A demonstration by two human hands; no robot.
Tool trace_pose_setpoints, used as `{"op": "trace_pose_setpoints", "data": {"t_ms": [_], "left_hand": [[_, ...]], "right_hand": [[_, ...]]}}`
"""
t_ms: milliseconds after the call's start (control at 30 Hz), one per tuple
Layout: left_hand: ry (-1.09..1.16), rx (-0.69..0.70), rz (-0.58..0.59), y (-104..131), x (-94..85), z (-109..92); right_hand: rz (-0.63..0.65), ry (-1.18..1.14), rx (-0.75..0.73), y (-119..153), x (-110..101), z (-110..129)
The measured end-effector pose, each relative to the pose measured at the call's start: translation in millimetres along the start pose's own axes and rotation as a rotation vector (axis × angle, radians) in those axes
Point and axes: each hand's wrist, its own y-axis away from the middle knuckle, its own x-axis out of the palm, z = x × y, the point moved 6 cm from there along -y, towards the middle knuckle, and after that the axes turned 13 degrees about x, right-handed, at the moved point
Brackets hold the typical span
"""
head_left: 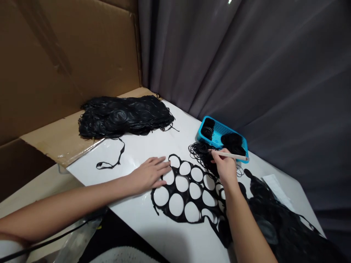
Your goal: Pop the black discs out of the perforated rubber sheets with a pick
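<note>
Resting left hand (pixel 149 175) unclenched, fingers slightly spread, on left end of holed black sheet (pixel 186 197), mid-table (pixel 131 206). Lies between both hands, running toward right forearm. Pinching pale stick (pixel 234 156) in right hand (pixel 226 168), tip at loose black rings (pixel 201 152), just beside blue basket (pixel 225 125) along far edge. Also visible at far left corner: black stack (pixel 123 117).

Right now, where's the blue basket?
The blue basket is right of centre in the head view, on the table between the right hand and grey curtain.
</note>
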Motion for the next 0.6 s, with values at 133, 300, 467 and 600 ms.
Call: {"op": "trace_pose_setpoints", "data": {"t_ms": [133, 300, 467, 600], "left_hand": [[0.215, -0.096, -0.081, 3, -23.0, 14], [0.354, -0.191, -0.138, 19, -43.0, 12], [0.23, -0.076, -0.157, 35, -43.1, -17], [0.075, 0.128, -0.177, 47, -32.1, -54]], "right_hand": [[0.408, -0.474, 0.384, 35, 32, -16], [0.556, -0.73, 0.651, 74, 55, -23], [0.579, -0.858, 0.782, 101, 60, -30], [0.665, -0.662, 0.598, 133, 64, -25]]}}
